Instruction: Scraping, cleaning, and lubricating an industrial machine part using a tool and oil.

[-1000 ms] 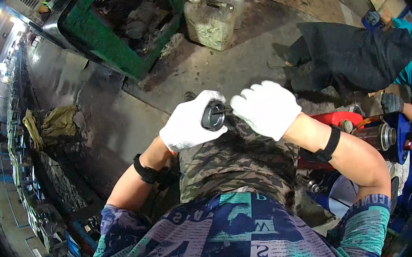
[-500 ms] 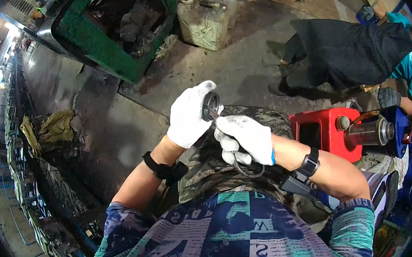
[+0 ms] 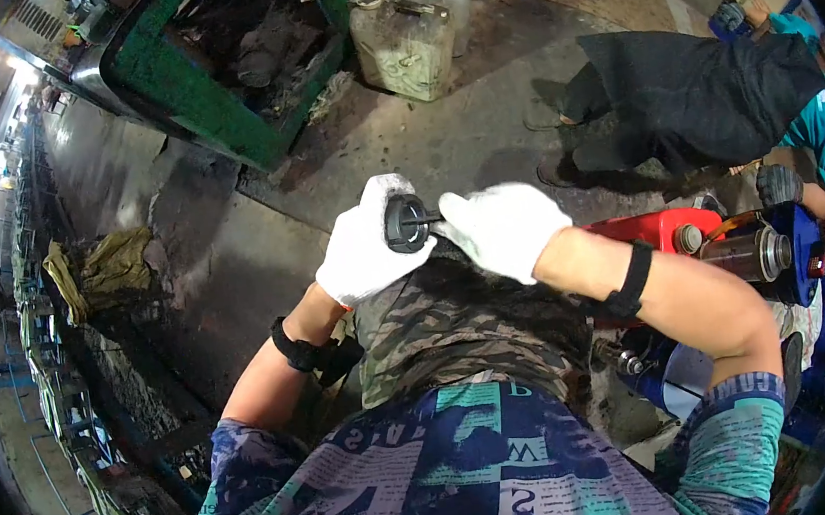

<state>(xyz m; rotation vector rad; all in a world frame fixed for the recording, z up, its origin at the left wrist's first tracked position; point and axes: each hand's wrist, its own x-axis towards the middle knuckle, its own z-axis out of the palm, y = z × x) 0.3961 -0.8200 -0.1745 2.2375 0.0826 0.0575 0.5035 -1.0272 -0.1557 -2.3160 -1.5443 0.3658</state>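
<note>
In front of my lap, my left hand (image 3: pixel 364 251), in a white glove, is closed around a black ring-shaped part (image 3: pixel 395 227). The ring's open face is turned to the right. My right hand (image 3: pixel 505 232), gloved in white too, pinches a thin dark tool (image 3: pixel 424 220) whose far end reaches into the ring's opening. Most of the tool is hidden by the right glove, so its kind does not show. Both hands are close together above my camouflage trousers (image 3: pixel 471 337).
A green metal frame (image 3: pixel 181 111) and cloudy plastic jerrycans (image 3: pixel 406 47) stand ahead. On the right are a red container (image 3: pixel 636 229), a steel flask (image 3: pixel 745 260) and a bending co-worker in a dark apron (image 3: pixel 698 102). A brown cloth (image 3: pixel 117 263) lies left, beside a long machine line (image 3: pixel 33 328).
My right hand has risen and turned, its wrist now angled from the right. The tool lies more level across the ring. My left hand has shifted slightly left and down, with the ring turned.
</note>
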